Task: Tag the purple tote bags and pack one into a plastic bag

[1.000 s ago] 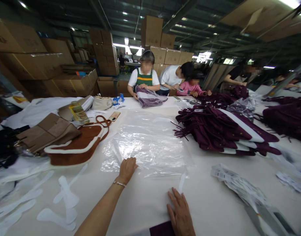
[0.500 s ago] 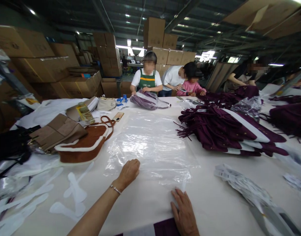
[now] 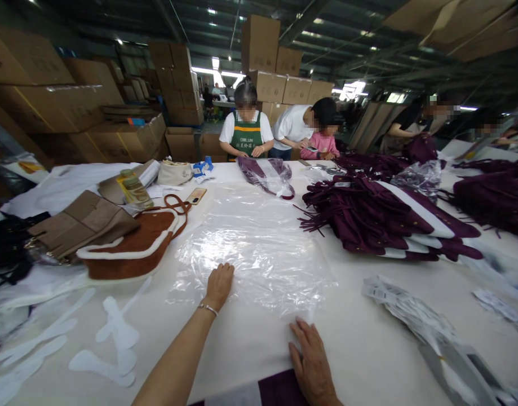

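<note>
Flat on the white table lie clear plastic bags (image 3: 250,242), glossy and wrinkled. My left hand (image 3: 220,283), with a bracelet at the wrist, is closed over their near edge, its curled fingers at the plastic; the fingertips are hidden. At the near right corner of the plastic rests my right hand (image 3: 311,358), fingers stretched out and lying flat. Just beneath and left of it, a dark purple bag (image 3: 279,389) with a pale wrapped strip shows at the bottom edge of the view.
A pile of purple fringed bags (image 3: 368,220) lies to the right, with a bundle of tags (image 3: 415,321) nearer. On the left are a brown bag with white trim (image 3: 127,248), a phone (image 3: 196,195) and white cutouts (image 3: 117,332). Co-workers (image 3: 247,135) stand across the table.
The view has shifted slightly. My left hand stays closed at the plastic and my right hand stays flat. Across the table, a co-worker has laid down the wrapped purple bag.
</note>
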`<state>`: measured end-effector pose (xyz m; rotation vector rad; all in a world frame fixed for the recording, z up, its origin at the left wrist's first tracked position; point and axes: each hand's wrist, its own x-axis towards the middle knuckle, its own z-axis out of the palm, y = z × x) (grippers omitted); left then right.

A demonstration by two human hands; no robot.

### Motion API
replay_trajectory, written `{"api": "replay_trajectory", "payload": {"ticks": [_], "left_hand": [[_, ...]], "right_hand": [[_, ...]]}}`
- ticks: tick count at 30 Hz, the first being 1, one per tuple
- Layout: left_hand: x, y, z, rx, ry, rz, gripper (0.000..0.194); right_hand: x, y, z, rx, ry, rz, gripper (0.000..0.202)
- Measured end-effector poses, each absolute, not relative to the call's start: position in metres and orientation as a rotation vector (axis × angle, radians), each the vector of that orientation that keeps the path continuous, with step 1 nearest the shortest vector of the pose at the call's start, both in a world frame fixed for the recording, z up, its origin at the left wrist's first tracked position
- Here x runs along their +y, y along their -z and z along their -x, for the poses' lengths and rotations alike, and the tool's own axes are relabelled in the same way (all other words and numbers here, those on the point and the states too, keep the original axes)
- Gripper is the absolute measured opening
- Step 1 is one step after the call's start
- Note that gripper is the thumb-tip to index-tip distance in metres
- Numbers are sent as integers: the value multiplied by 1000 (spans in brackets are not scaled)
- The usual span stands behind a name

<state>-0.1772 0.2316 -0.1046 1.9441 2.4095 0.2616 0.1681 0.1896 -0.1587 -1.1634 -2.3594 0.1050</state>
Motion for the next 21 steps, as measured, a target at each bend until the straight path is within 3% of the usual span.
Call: {"api": "replay_trajectory", "payload": {"ticks": [9,14,18,21], "left_hand": [[226,64,184,2336,-368,-1941,19],[222,5,180,2503,-529,-1857,35],[173,-35,144,2425,-534,-1934,30],[114,-38,101,2162,-318,-1846,35]], "right_hand": [[190,154,-166,-2353,-148,1155,39],[192,156,-166,-2378,-82,1113,38],[197,154,-167,-2390,4,1107,37],[191,143,-156,-2364,-3,1095,35]]}}
